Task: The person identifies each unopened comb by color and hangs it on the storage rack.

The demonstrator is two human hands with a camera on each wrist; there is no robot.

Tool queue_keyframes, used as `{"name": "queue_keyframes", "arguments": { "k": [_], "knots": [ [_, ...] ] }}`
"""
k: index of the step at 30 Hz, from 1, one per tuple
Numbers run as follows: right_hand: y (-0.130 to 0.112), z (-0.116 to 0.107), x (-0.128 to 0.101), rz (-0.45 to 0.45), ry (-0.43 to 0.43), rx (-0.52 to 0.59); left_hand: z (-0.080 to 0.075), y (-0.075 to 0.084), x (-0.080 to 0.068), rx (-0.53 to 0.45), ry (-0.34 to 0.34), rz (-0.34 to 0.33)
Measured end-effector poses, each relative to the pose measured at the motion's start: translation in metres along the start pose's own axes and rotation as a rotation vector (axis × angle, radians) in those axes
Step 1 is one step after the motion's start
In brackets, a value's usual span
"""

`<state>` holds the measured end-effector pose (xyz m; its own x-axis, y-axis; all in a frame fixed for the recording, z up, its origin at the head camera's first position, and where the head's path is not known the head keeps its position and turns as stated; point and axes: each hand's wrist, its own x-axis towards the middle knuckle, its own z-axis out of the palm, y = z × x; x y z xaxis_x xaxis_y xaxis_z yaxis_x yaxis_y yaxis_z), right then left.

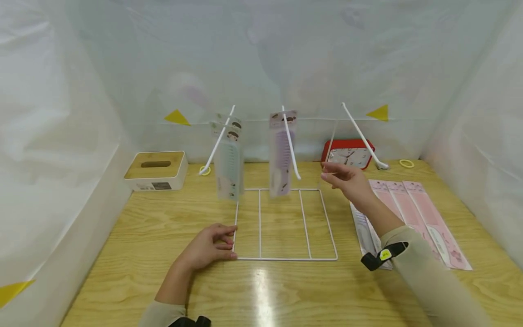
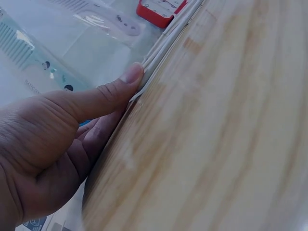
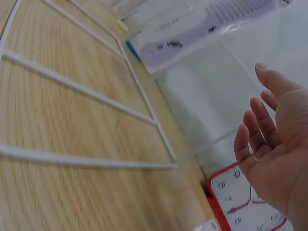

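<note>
With the left hand [image 1: 208, 247] pressing the white wire rack [image 1: 286, 259] flat on the tabletop [image 1: 163, 227] and the open, empty right hand [image 1: 347, 181] beside its hung purple comb packet [image 1: 281, 154], a careless brush could likely knock that packet off.

Both forearms are bare from the wrist up to long, light beige sleeves. The left sleeve [image 1: 161, 313] shows at the lower left of centre in the head view, the right sleeve [image 1: 433, 277] at the lower right. A black strap-mounted device [image 1: 384, 255] with a small yellow label sits at the right sleeve's cuff. A second black device [image 1: 192, 321] is cut off at the bottom edge by the left sleeve. The left hand [image 1: 208, 247] and right hand [image 1: 349, 181] wear no gloves or rings. The left thumbnail [image 2: 132, 73] is short and unpainted.
</note>
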<state>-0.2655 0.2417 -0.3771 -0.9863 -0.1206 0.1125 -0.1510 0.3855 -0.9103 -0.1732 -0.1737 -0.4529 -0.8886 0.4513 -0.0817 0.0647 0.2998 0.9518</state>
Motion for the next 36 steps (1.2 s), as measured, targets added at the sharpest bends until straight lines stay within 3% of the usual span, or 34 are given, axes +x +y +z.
{"name": "queue_keyframes", "arguments": {
  "k": [9,14,21,27,32,36],
  "knots": [
    [0.054,-0.051,0.003,0.012,-0.03,-0.354,-0.001,-0.002,0.001,0.008,0.006,-0.003],
    [0.07,-0.072,0.013,-0.037,-0.118,-0.473,-0.003,0.0,0.002,-0.001,0.011,-0.01],
    [0.087,-0.085,0.024,0.005,-0.252,-0.622,-0.002,0.0,0.002,-0.008,-0.005,0.004],
    [0.09,-0.085,0.03,0.013,-0.269,-0.65,-0.001,0.001,0.002,-0.012,0.0,0.002],
    [0.088,-0.081,0.029,-0.015,-0.187,-0.592,0.0,0.002,0.001,-0.016,-0.006,-0.002],
    [0.082,-0.08,0.024,0.038,-0.107,-0.484,-0.001,0.002,0.001,-0.006,-0.005,0.0]
  ]
}}
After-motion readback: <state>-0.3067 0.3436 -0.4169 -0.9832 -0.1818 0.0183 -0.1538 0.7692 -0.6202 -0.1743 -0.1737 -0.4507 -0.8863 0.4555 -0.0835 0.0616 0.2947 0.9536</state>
